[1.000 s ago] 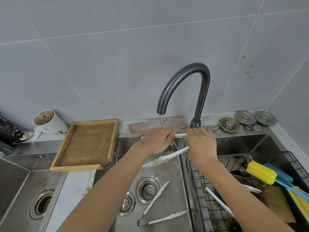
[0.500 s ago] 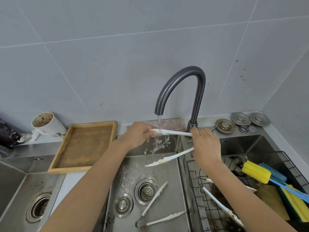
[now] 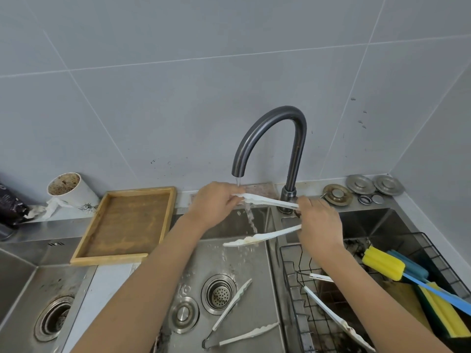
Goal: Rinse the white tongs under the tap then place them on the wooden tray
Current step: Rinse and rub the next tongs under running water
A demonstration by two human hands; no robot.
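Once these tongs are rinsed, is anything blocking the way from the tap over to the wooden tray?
Nothing visible does. The white tongs are held under the tap by the left hand and right hand. The wooden tray lies just left of the basin, its surface bare, with only open counter edge between.

Both forearms bare — no sleeves, rings or watch on either hand.

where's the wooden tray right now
The wooden tray sits on the counter left of the tap, beside the left hand, with a white cup just behind its far left corner.
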